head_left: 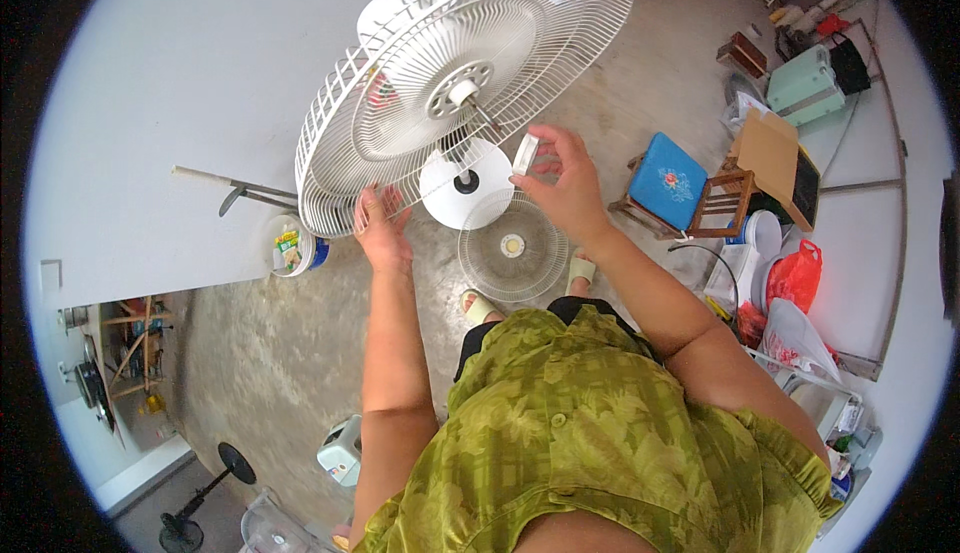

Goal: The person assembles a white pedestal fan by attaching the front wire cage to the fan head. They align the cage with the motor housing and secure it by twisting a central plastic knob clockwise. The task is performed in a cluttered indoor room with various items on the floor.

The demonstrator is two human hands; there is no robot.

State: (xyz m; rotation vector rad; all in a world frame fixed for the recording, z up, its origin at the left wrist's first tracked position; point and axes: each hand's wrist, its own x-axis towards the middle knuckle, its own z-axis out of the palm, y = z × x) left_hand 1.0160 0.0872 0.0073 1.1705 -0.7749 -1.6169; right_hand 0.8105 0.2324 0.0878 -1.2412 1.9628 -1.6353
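Observation:
A white standing fan's rear wire guard (330, 178) tilts in front of me, its bare metal shaft (487, 115) sticking out of the hub. At the guard's lower left rim, my left hand (384, 238) is closed on the wires. My right hand (572, 185) pinches a small white plastic ring-shaped nut (524, 155) just below and to the right of the shaft, apart from it. Below the guard stands the fan's round white base (494, 171). A second round wire guard (480, 265) lies on the floor by my feet.
Right of me stand a wooden chair with a blue seat (668, 181), a cardboard box (768, 158), a mint-green case (805, 88) and a red bag (797, 275). A bucket (298, 253) sits by the left wall. A black fan (203, 498) and a white stool (342, 450) are at lower left.

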